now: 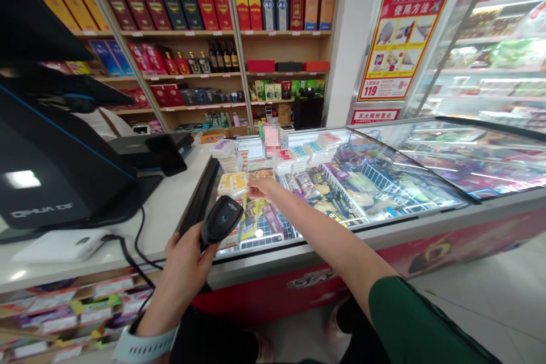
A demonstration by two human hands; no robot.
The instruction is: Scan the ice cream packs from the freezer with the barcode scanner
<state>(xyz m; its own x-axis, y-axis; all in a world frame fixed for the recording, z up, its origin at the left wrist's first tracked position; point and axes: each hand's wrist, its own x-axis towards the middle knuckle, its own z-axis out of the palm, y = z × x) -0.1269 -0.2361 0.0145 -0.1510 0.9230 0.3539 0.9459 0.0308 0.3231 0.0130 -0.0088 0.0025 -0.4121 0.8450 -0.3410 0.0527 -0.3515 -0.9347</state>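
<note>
A black handheld barcode scanner (222, 219) is gripped in my left hand (187, 264), its head tilted up and to the right over the freezer's near left corner. My right arm stretches across the freezer. At its end, my right hand (262, 186) has its fingers closed at the right edge of a yellow flat pack (232, 183); the fingertips are small and partly hidden. White flat packs (224, 149) stand in a stack behind the yellow one. Farther right are stacked packs with blue labels (314, 151) and a red-labelled pack (285, 156).
The glass-topped chest freezer (409, 213) holds wire baskets of wrapped goods. Left is a counter (187, 182) with a black checkout terminal (55, 165), a white box (63, 245) and cables. Shelves (170, 37) of boxes and bottles line the back. A red poster (407, 34) hangs right.
</note>
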